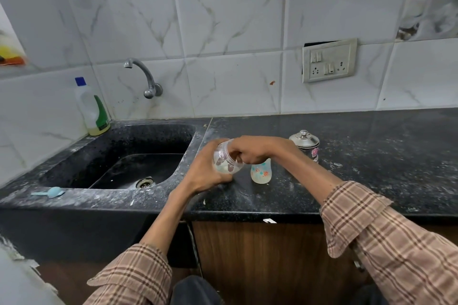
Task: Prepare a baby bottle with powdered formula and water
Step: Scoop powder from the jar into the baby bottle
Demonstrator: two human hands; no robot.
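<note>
powder jar tipped beside the open bottle

tiled wall (235, 32) is seen behind a dark speckled worktop (371, 156), dusted with white powder, with a sunken sink (119, 156) taking up its left part. to the right of the hands a wide stretch of worktop is left free, while the front edge runs just below the wrists and the sink's rim lies just left of the jar, so any move leftward is judged to risk a spill into the basin.

a clear jar (224, 160) with some white powder at its bottom is held tilted, mouth up and to the right; the left hand (205, 171) is wrapped around its underside, presumably so that the contents can be reached. the right hand (250, 153) is curled at the jar's mouth, fingers bunched as if something small is pinched; what it holds cannot be told. it hangs directly over the baby bottle (261, 173), which is stood upright and uncapped on the worktop, touching neither jar nor sink; a pale layer is seen at its base. that closeness is judged to keep the transfer short.

a steel container (304, 142) is set behind the bottle, near it. a detergent bottle (93, 109) stands at the sink's back corner under the tap (143, 77). a blue scoop (50, 192) is left on the sink's front rim, well apart from the hands.
</note>
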